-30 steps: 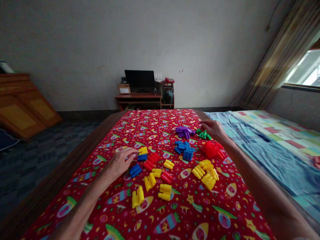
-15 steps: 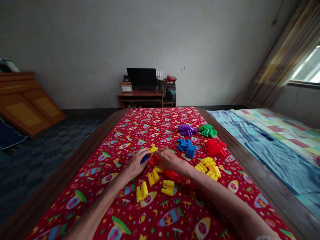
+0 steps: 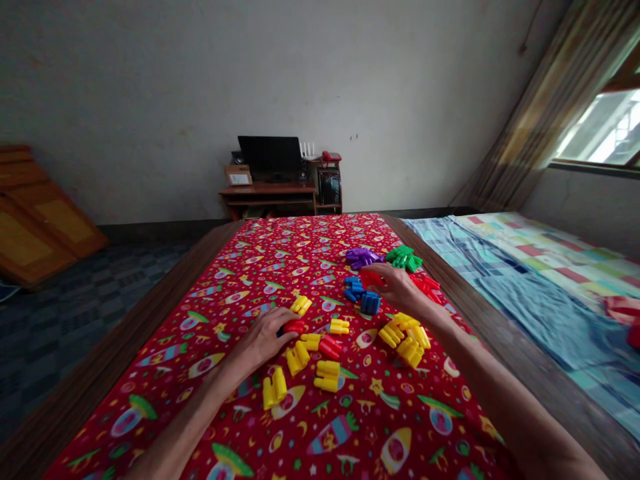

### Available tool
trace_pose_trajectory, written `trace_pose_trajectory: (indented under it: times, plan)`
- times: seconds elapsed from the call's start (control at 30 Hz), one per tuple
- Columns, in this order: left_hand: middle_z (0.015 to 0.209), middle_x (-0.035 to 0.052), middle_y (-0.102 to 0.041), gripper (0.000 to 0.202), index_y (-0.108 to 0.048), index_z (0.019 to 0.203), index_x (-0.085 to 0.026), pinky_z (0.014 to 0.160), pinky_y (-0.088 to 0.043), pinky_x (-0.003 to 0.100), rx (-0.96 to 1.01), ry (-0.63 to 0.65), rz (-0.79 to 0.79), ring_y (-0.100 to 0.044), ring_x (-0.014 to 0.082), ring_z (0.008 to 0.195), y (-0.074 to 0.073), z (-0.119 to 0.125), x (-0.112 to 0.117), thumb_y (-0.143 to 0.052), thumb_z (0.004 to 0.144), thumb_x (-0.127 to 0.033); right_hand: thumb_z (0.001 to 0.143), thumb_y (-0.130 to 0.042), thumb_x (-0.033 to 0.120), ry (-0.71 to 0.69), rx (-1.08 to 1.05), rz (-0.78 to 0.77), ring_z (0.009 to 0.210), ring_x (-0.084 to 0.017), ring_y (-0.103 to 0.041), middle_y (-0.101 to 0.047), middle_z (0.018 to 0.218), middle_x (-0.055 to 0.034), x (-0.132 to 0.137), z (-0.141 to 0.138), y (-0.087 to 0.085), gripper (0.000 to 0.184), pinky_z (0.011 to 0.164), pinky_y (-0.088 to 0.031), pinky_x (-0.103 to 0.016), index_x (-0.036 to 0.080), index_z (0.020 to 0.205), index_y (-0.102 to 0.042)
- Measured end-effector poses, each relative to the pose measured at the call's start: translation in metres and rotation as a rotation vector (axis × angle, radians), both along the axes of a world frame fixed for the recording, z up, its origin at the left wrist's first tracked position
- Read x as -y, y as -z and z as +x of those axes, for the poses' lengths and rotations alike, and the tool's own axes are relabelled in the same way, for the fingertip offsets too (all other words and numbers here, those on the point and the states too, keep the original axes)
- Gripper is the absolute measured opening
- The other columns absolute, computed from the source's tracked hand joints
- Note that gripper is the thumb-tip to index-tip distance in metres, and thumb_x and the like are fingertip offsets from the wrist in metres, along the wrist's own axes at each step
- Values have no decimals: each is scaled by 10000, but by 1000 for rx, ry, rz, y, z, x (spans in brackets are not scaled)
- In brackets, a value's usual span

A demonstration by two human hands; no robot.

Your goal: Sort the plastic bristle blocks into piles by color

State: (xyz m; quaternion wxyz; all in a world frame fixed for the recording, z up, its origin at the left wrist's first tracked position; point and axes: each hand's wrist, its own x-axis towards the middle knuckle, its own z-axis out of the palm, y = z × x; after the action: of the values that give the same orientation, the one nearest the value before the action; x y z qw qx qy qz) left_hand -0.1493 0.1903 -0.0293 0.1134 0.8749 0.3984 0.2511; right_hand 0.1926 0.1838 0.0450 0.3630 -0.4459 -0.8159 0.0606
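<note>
Clamped on a small red plastic peg block [image 3: 371, 278], the right hand [image 3: 400, 288] holds it just over the blue block pile [image 3: 370, 303], beside the red pile [image 3: 427, 285]. The left hand [image 3: 260, 341] rests its fingertips on a second red block [image 3: 294, 327] among scattered yellow blocks [image 3: 300, 357] on the desk's rocket-print red cloth [image 3: 350, 427]; whether that grip is closed I cannot tell. These blocks look light, rigid and smooth, ridged like fused tubes, so a pinch across the flat sides should hold best.
</note>
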Motion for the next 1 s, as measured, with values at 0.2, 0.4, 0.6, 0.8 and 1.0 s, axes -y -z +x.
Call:
trace_pose_trajectory:
  times: [0.2, 0.4, 0.6, 0.8, 1.0]
  plan:
    - [965, 75, -708, 226, -688, 990, -193, 817, -529, 333, 55, 6, 64, -667, 222, 899, -3, 7, 1, -564, 854, -324, 863, -545, 437, 473, 46, -40, 722, -214, -652, -730, 842, -111, -2, 103, 10, 399, 654, -450, -294, 136, 1073, -701]
    - [983, 76, -708, 265, -678, 1036, -197, 823, -539, 323, 24, 13, 62, -672, 220, 922, 0, 6, 2, -537, 866, -343, 850, -515, 448, 537, 170, -255, 638, -189, -605, -689, 700, -83, -28, 129, 26, 384, 577, -362, -265, 140, 863, -745]
    - [1004, 74, -709, 261, -676, 1031, -209, 848, -537, 328, 32, 3, 28, -670, 221, 946, -1, 6, 3, -537, 862, -350, 829, -448, 593, 464, 138, -285, 490, -113, -423, -512, 502, -16, -32, 131, 35, 536, 512, -290, -257, 148, 627, -669]
    - [994, 75, -717, 262, -680, 1016, -212, 840, -539, 338, 61, 4, -9, -676, 226, 935, -6, 7, 4, -538, 856, -364, 827, -327, 717, 524, 42, -168, 454, -98, -304, -365, 420, 11, -25, 130, 31, 697, 463, -226, -267, 148, 529, -599]
    - [974, 60, -723, 337, -617, 1010, -223, 848, -535, 349, 270, -108, -97, -686, 231, 912, -22, 21, 16, -626, 792, -479, 912, -419, 495, 414, -74, -55, 545, -141, -529, -602, 559, -30, 2, 72, -3, 508, 532, -375, -243, 118, 755, -722]
